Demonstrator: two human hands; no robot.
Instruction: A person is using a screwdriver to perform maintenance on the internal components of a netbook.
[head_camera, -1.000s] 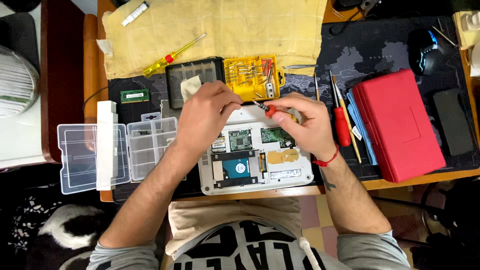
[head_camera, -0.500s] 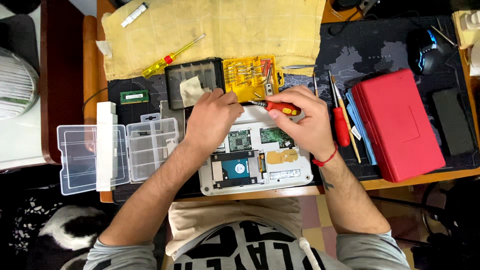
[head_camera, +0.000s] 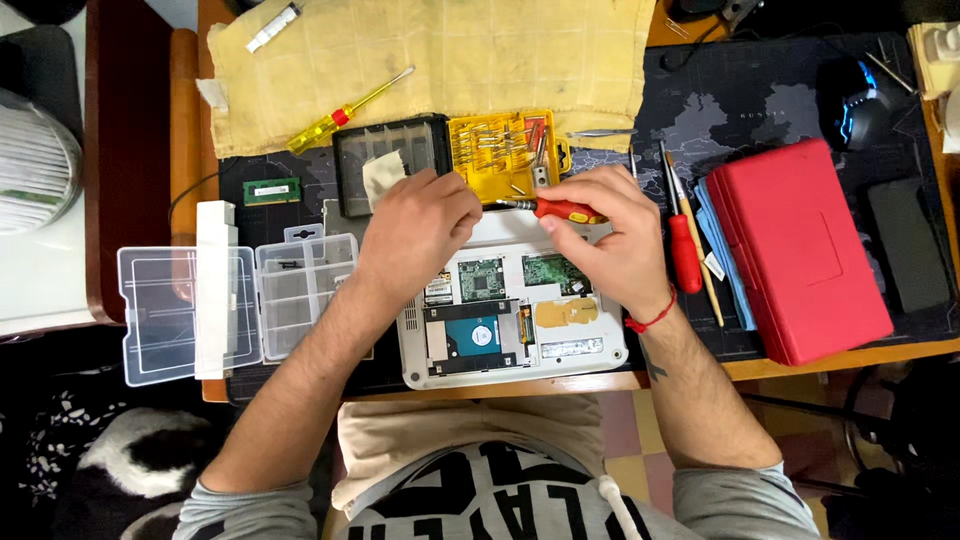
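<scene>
Glossy red plastic case (head_camera: 800, 250); rough yellow cloth (head_camera: 450, 60).

A yellow cloth (head_camera: 440, 60) covers the far edge of the desk (head_camera: 800, 365), with a small white tube (head_camera: 272, 27) at its far left corner and a yellow-handled screwdriver (head_camera: 345, 112) lying aslant on its near left edge. A green memory module (head_camera: 271, 190) lies just beyond a clear compartment box (head_camera: 235, 305), open at the desk's left edge. Toward the right edge sit a closed red case (head_camera: 800, 250), a red-handled screwdriver (head_camera: 682, 240) beside it, and a black computer mouse (head_camera: 848, 100) near the far right corner.
</scene>
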